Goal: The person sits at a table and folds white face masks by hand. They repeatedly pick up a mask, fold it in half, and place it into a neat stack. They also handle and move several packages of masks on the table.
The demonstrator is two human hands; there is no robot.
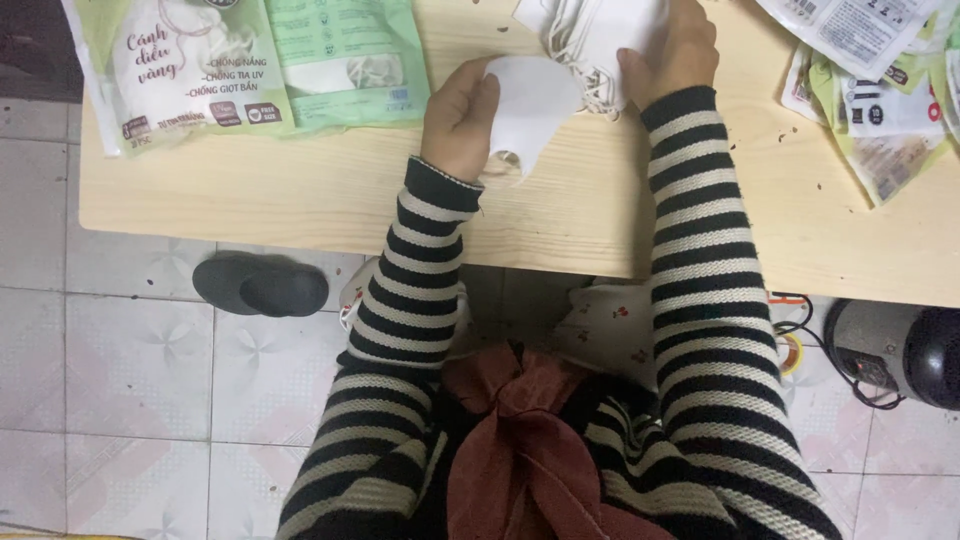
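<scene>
Now both hands, left hand [462,118] and right hand [672,52], closed on a white cloth piece [535,100] over the wooden table [300,195].

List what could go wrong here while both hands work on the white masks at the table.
1. The left hand pinches one white mask whose ear loop dangles; it might snag or tear.
2. The bundle of masks under the right hand has loose loops that may tangle.
3. Dark specks dot the wooden table and could soil the white fabric.
</scene>
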